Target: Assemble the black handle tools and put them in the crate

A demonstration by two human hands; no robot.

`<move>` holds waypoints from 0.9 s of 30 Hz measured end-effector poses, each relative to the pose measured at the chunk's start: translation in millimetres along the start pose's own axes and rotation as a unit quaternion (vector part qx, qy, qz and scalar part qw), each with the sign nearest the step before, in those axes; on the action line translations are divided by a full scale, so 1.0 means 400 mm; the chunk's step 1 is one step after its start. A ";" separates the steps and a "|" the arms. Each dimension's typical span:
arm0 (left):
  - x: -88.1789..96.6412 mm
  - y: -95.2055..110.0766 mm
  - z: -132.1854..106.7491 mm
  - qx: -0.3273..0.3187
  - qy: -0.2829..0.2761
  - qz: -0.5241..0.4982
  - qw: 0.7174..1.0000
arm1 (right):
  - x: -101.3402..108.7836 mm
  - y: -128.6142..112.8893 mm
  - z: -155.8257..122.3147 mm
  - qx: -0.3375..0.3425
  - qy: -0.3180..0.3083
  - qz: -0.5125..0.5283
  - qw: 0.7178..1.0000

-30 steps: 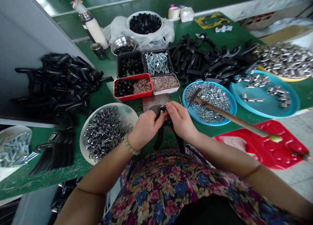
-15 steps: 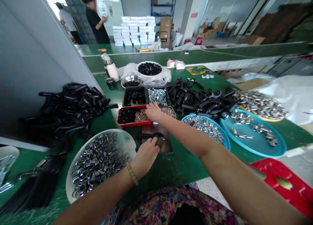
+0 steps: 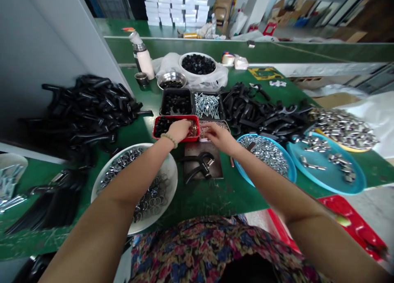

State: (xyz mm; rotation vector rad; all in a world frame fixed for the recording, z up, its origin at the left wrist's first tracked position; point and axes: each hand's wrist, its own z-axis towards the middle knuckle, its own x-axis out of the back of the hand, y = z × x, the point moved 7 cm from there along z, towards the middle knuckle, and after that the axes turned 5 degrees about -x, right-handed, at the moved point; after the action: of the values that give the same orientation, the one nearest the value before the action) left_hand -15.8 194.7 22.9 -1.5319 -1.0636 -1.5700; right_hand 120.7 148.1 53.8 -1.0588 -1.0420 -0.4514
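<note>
My left hand (image 3: 180, 131), with a bead bracelet on the wrist, is down in the red tray (image 3: 174, 117) among black parts and a small pile of fine coppery bits. My right hand (image 3: 220, 138) is curled at the edge of the white tray of small metal pieces (image 3: 214, 126). Neither hand shows clearly whether its fingers hold anything. A black-handled plier-like tool (image 3: 197, 168) lies on a dark metal plate (image 3: 215, 168), just below my hands. A white plate of steel rings (image 3: 170, 184) sits under my left forearm.
Trays of black parts (image 3: 176, 103) and screws (image 3: 207, 105) stand behind my hands. Heaps of black handles (image 3: 89, 110) lie on the left and right. A blue plate of nuts (image 3: 292, 174) and a teal plate of metal sleeves (image 3: 338, 184) lie to the right.
My left hand has left the black tool on the plate and moved up into the red tray. My right hand has moved rightward to the white tray. The view has tilted slightly.
</note>
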 end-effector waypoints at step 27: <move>-0.078 0.171 -0.244 0.046 0.048 -0.236 0.969 | -0.099 0.037 -0.213 -0.004 -0.099 -0.252 0.963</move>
State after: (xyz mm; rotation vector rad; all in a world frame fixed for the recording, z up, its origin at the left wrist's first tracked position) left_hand 5.8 75.5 0.9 -1.1787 -1.5009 -1.8538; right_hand 153.5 74.3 3.5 -0.8492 -1.4996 -0.7702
